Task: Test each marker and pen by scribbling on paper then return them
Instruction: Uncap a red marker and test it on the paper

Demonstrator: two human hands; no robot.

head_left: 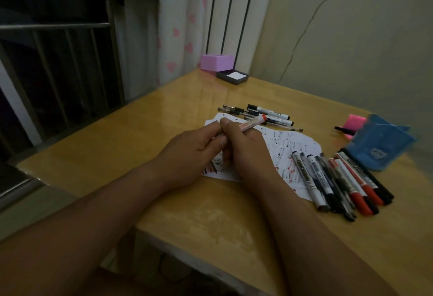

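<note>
Hands, left (199, 148) and right (243, 148), grip a red marker (251, 123), hiding its tip and part of the paper (281, 146).

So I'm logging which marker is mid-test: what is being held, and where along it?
A red-capped marker, gripped by both the right hand and the left hand at its lower barrel; the capped end points away.

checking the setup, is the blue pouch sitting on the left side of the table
No, the blue pouch sits at the table's right edge, beside the row of markers.
</note>
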